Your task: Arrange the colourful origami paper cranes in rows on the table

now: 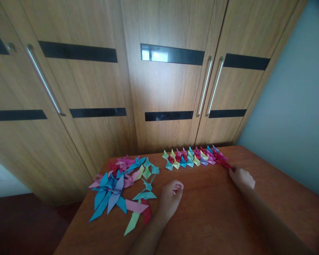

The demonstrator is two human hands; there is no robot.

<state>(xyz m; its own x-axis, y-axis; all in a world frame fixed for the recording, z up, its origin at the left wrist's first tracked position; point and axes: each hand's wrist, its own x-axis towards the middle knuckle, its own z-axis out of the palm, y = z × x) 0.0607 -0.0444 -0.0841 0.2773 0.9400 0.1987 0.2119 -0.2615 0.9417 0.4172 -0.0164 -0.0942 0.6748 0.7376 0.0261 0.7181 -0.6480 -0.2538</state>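
My right hand [241, 178] is at the right end of a row of small origami pieces, its fingers closed on the tip of a red origami piece [224, 162]. Colourful pointed origami pieces [183, 162] stand in rows to the left of it, in green, yellow, pink, red, blue and purple. Over the table's middle, my left hand [171, 198] is curled closed, and nothing shows between its fingers. Just left of that hand lie a teal folded paper [145, 195], a pink strip [136, 206] and a light green strip [132, 223].
A loose heap of folded papers [108, 189], mostly blue, pink and purple, covers the left side of the wooden table [202, 216]. Behind the table rises a wooden wardrobe [164, 88] with metal handles. A pale wall [287, 124] stands at the right.
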